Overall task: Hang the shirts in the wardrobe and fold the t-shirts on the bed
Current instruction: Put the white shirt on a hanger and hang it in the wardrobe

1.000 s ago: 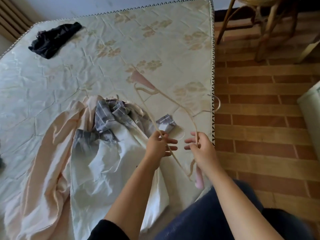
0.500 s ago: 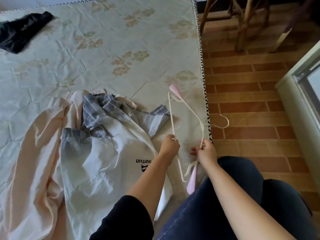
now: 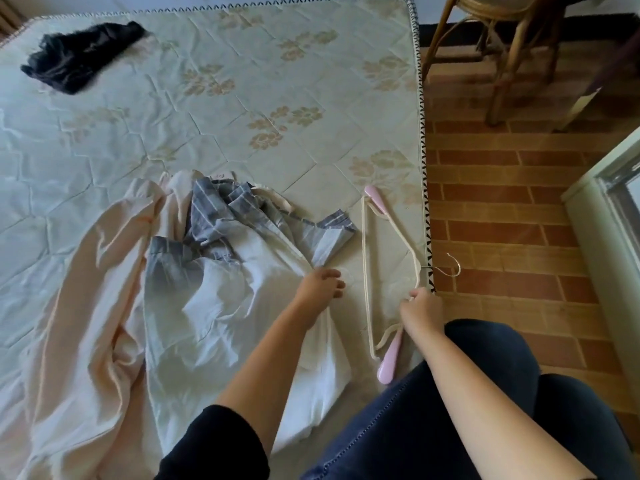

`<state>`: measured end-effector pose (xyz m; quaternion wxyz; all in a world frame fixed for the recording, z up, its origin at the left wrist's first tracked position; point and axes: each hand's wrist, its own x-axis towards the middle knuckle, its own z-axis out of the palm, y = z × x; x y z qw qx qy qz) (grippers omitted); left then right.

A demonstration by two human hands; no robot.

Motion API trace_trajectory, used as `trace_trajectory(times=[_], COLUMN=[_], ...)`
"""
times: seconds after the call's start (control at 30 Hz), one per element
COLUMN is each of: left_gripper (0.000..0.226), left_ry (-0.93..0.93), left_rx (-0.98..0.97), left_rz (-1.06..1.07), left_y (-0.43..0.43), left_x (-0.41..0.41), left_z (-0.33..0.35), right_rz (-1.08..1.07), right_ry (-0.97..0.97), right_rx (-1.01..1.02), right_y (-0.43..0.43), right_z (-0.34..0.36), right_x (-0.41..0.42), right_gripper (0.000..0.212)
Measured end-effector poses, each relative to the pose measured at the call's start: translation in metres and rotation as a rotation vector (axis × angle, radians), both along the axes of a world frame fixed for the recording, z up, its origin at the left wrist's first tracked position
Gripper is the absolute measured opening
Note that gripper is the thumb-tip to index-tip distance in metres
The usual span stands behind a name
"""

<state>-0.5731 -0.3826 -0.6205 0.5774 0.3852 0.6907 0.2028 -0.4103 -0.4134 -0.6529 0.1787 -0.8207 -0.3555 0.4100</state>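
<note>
The limp, light shirt [image 3: 221, 289] lies crumpled on the bed [image 3: 242, 98] at 9 o'clock of the stiff hanger [image 3: 365, 271] pinched by the right hand [image 3: 420, 306]; the left hand [image 3: 320, 284] hovers loosely curled, empty, and should probably take the collar.

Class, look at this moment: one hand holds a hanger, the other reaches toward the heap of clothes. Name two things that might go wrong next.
1. The hanger lies with its hook past the mattress edge; gripped only by the right hand, it might slide to the floor.
2. The striped shirt is bunched with the white garment, so the left hand may drag up both.
</note>
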Motion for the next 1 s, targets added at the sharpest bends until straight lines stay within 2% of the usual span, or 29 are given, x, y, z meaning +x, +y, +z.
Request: trace_trajectory(times=[0.1,0.17,0.23,0.3,0.37,0.47,0.53,0.63,0.7,0.8,0.93,1.0], left_gripper=[0.029,0.028,0.029,0.040,0.055,0.065,0.057,0.028,0.021,0.008,0.008,0.008], left_ry=[0.041,0.202,0.436,0.624,0.743,0.914,1.018,1.103,1.063,0.839,0.613,0.507], left_rx=[0.149,0.270,0.370,0.431,0.401,0.342,0.312,0.319,0.388,0.521,0.735,0.859], left_rz=[0.193,0.277,0.273,0.178,-0.010,-0.302,-0.377,-0.373,-0.307,-0.172,-0.116,-0.096], left_y=[-0.002,-0.008,-0.017,-0.024,-0.030,-0.039,-0.043,-0.046,-0.045,-0.033,-0.011,-0.002], left_x=[-0.036,-0.058,-0.078,-0.095,-0.104,-0.104,-0.102,-0.104,-0.107,-0.104,-0.090,-0.080], left_z=[0.017,0.023,0.027,0.024,0.019,0.009,0.003,-0.001,0.007,0.041,0.118,0.156], right_rz=[0.060,0.128,0.216,0.295,0.358,0.442,0.487,0.507,0.512,0.520,0.582,0.638], right_ry=[0.020,0.093,0.166,0.212,0.259,0.299,0.308,0.335,0.348,0.404,0.504,0.525], right_rx=[0.050,0.090,0.127,0.142,0.136,0.123,0.117,0.111,0.125,0.197,0.335,0.448], right_y=[0.007,0.011,0.013,0.012,0.009,0.005,0.002,-0.001,0.000,0.008,0.024,0.030], right_z=[0.010,0.015,0.019,0.022,0.024,0.023,0.022,0.022,0.026,0.046,0.103,0.136], right_x=[-0.023,-0.044,-0.065,-0.084,-0.100,-0.117,-0.123,-0.126,-0.127,-0.130,-0.130,-0.131], right_gripper=[0.031,0.027,0.024,0.022,0.023,0.025,0.025,0.025,0.030,0.045,0.056,0.052])
